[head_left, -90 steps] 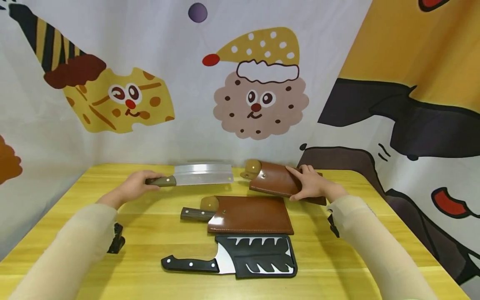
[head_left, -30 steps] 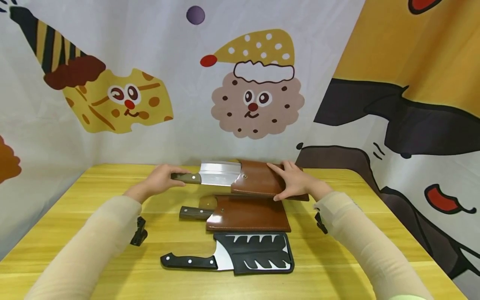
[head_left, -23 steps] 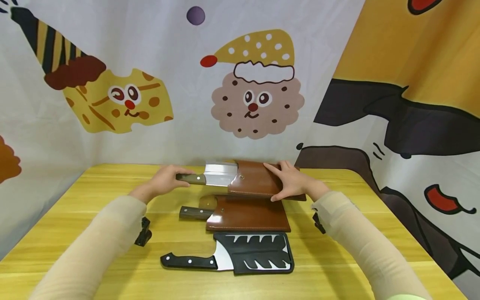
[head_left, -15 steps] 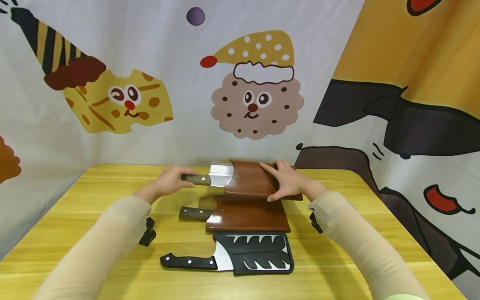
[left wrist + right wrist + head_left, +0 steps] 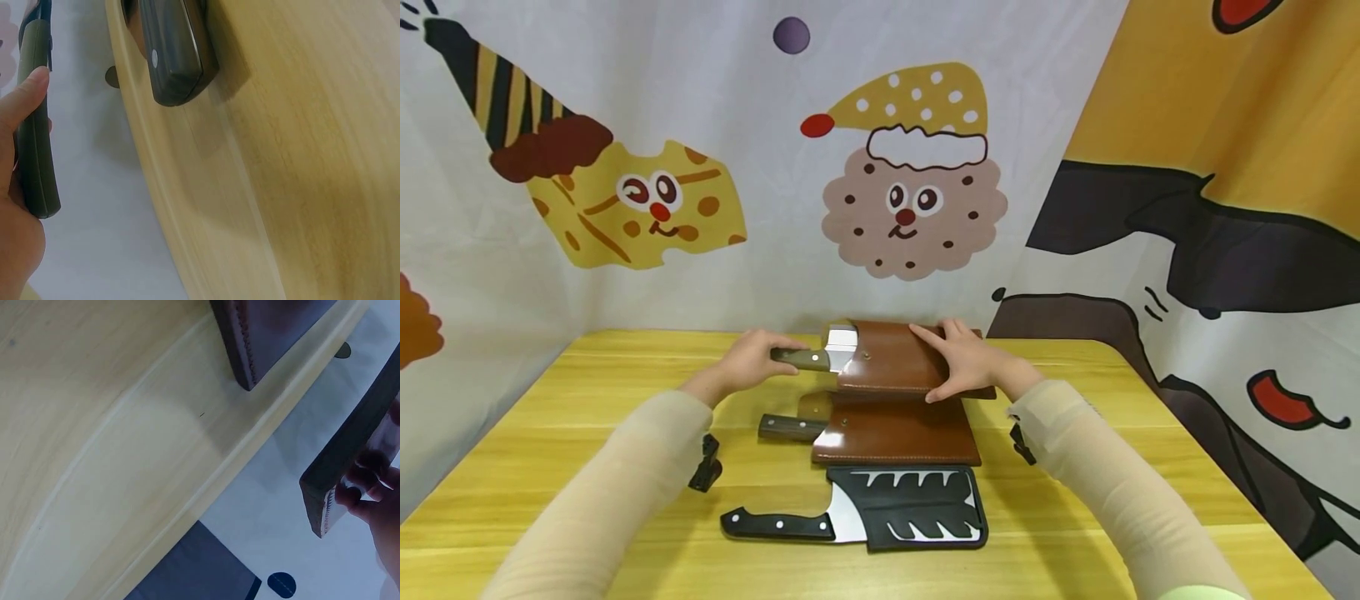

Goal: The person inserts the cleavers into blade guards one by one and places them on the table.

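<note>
My left hand (image 5: 748, 362) pinches the olive-brown handle of a cleaver (image 5: 805, 359), thumb along the handle in the left wrist view. Most of its blade is hidden inside a brown leather sheath (image 5: 887, 358); a short strip of bright metal shows by the handle. The right hand (image 5: 966, 362) grips the sheath near its closed right end, thumb at the lower edge and fingers over the top. In the right wrist view, fingers (image 5: 369, 487) curl against the sheath's face. Both hands hold the cleaver and sheath above the back of the table.
Just in front lies a second cleaver in a brown leather sheath (image 5: 898, 437), its dark wooden handle (image 5: 790, 427) to the left. Nearer still lies a black-handled cleaver (image 5: 778, 527) in a black blade guard (image 5: 921, 508). A printed curtain (image 5: 760, 292) hangs behind the wooden table (image 5: 647, 367).
The left hand has moved right, sliding the cleaver's blade from outside the sheath to mostly inside it. The right hand and sheath have shifted left. Both front cleavers stay put.
</note>
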Action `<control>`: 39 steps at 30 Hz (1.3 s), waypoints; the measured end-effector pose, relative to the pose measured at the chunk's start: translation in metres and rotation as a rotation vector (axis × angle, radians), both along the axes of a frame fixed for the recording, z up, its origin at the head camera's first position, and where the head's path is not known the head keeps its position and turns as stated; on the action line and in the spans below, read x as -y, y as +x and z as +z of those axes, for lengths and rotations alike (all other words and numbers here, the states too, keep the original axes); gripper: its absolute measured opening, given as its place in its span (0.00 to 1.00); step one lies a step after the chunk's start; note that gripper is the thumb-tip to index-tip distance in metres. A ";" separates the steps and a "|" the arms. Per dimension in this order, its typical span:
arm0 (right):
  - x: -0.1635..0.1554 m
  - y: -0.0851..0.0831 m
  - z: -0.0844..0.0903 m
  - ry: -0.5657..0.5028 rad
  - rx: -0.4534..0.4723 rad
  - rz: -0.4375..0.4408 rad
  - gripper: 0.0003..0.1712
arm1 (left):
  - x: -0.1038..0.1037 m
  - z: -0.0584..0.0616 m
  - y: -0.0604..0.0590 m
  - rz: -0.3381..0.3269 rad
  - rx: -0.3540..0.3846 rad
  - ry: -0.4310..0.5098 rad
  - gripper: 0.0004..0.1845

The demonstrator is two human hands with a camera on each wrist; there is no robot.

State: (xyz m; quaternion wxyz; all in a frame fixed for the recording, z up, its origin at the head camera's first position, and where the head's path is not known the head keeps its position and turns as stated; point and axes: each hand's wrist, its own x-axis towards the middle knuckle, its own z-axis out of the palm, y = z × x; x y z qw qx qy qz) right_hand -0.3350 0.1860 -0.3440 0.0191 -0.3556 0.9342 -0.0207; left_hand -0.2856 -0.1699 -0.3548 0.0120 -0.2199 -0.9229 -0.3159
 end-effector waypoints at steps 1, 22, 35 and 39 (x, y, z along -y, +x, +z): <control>0.001 0.000 0.000 0.003 -0.001 0.000 0.66 | -0.001 0.000 0.000 0.000 0.001 0.002 0.21; 0.011 0.001 0.001 0.014 -0.022 0.026 0.66 | -0.010 -0.001 -0.004 -0.010 -0.038 -0.008 0.21; 0.015 0.006 0.000 0.019 -0.004 0.036 0.65 | -0.004 0.002 -0.001 -0.009 0.157 0.109 0.20; 0.017 0.007 0.001 0.015 -0.016 0.036 0.64 | -0.005 0.004 0.000 -0.001 0.177 0.124 0.20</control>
